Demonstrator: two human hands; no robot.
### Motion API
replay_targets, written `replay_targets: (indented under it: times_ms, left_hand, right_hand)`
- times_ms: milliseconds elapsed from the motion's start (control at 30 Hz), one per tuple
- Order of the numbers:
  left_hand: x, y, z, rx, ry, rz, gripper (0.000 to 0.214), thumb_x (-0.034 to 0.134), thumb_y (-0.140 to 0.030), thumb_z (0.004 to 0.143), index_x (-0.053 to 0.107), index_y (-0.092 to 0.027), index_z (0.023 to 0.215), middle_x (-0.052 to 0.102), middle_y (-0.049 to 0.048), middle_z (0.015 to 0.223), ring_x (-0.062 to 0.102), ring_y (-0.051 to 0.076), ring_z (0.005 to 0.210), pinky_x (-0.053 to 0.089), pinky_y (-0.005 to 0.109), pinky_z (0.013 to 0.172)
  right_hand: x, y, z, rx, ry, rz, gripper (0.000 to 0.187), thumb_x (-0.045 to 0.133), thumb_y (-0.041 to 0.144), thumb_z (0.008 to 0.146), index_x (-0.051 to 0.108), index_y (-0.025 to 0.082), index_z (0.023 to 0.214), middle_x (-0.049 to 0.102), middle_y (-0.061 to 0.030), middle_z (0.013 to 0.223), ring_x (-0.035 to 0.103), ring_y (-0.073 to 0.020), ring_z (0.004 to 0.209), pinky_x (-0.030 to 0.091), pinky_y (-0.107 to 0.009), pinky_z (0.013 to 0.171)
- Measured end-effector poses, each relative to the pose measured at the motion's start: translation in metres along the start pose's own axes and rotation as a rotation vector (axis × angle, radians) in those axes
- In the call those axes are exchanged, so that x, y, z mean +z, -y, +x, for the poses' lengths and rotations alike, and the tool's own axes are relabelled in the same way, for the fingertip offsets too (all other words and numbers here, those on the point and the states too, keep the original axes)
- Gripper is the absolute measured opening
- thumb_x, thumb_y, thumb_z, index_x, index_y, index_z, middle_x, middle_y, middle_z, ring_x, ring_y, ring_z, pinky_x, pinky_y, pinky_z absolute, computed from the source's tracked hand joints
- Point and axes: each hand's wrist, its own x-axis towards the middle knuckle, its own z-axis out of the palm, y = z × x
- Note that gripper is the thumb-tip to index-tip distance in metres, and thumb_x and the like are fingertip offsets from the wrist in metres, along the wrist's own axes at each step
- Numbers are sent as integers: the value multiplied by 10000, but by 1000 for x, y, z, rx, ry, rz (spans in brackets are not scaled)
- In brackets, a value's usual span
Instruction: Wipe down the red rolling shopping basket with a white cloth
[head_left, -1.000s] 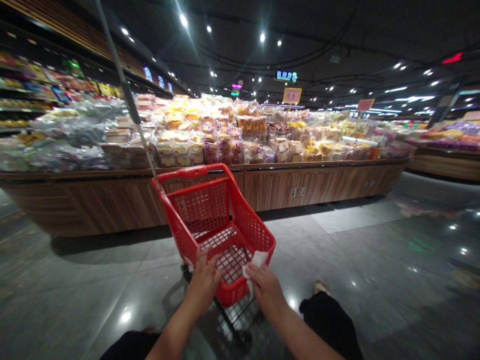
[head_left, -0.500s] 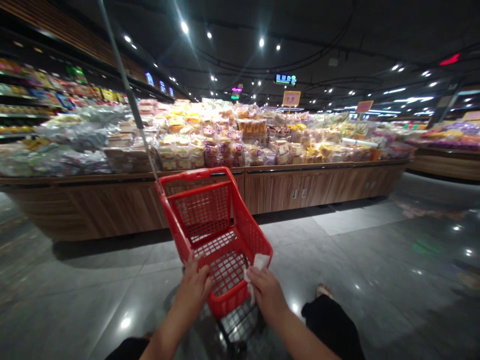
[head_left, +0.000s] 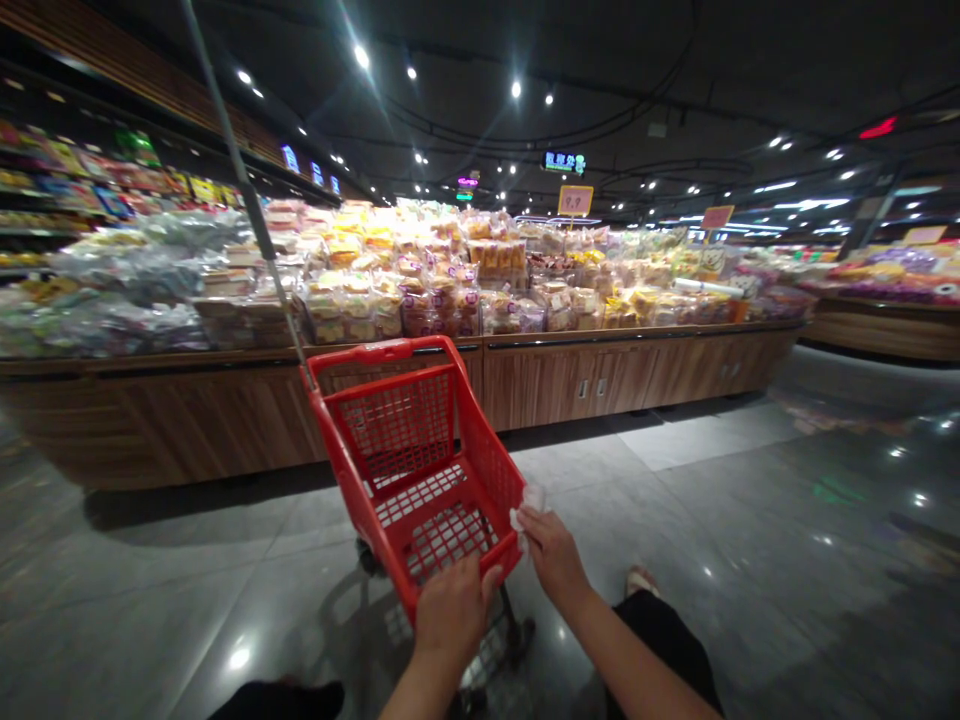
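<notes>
A red plastic shopping cart (head_left: 390,430) stands on the tiled floor in front of me, its basket bare inside. My left hand (head_left: 452,608) is closed over the cart's near rim at the middle. At the cart's right near corner, my right hand (head_left: 550,550) pinches a small white crumpled tissue (head_left: 528,502) against the rim. A thin grey pole (head_left: 238,180) rises from the cart's far left corner.
A long wooden display counter (head_left: 592,375) piled with bagged bread and pastries runs across ahead. Price signs (head_left: 574,200) stand above it. Shelves of goods line the left wall (head_left: 67,190). Another counter (head_left: 885,320) is at the far right. My shoe (head_left: 643,578) shows on the glossy floor.
My left hand slid from the cart's left near corner to the middle of its near rim. The cart swung a little to the left. My right hand kept the tissue at the right corner.
</notes>
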Motion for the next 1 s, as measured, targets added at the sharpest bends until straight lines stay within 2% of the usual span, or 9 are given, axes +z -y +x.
replay_targets:
  times_ms: [167, 267, 400, 600, 767, 867, 1000]
  left_hand:
    - [0, 15, -7, -6, -33, 19, 433, 265, -363, 925, 638, -206, 769, 693, 40, 732, 646, 189, 699, 434, 277, 635]
    - [-1, 24, -12, -2, -74, 36, 439, 281, -372, 923, 636, -212, 721, 691, 26, 704, 641, 175, 669, 424, 261, 612]
    - [0, 31, -14, 5, -102, 53, 435, 301, -382, 917, 635, -212, 697, 687, 19, 679, 637, 157, 646, 414, 245, 597]
    - [0, 33, -19, 20, -110, 62, 413, 321, -376, 914, 631, -219, 690, 680, 14, 670, 639, 177, 643, 427, 274, 603]
    - [-1, 40, -28, 35, -130, 92, 389, 347, -387, 904, 632, -229, 691, 677, 7, 659, 632, 176, 627, 426, 274, 594]
    - [-1, 45, -32, 44, -157, 83, 365, 359, -379, 900, 639, -240, 713, 686, 4, 679, 633, 183, 633, 433, 282, 598]
    - [0, 48, -35, 61, -193, 87, 343, 376, -358, 895, 640, -244, 709, 688, 0, 678, 630, 179, 626, 441, 281, 598]
  right_hand:
    - [11, 24, -14, -136, 128, 91, 422, 507, 46, 789, 623, 239, 1146, 658, -48, 1123, 592, -204, 1014, 497, -359, 879]
    - [6, 19, -7, -109, 134, 65, 431, 482, 30, 784, 636, 249, 1122, 671, -41, 1094, 606, -195, 983, 496, -361, 872]
    - [-2, 8, 2, -39, 62, 3, 417, 454, 17, 783, 663, 231, 1073, 681, -55, 1065, 611, -201, 946, 486, -398, 870]
    - [2, 14, -15, -140, 117, 73, 425, 485, 49, 800, 621, 252, 1147, 656, -36, 1121, 581, -195, 978, 490, -358, 866]
    - [-3, 0, 9, 15, -54, 87, 340, 462, 78, 798, 675, 223, 1020, 646, -72, 1063, 593, -190, 956, 495, -347, 843]
    - [-8, 2, 21, 121, -120, 77, 241, 470, 111, 792, 678, 179, 891, 632, -77, 900, 601, -188, 830, 503, -315, 747]
    - [-17, 12, 8, 170, -170, 53, 181, 467, 124, 787, 629, 186, 840, 600, -56, 823, 577, -187, 779, 476, -296, 700]
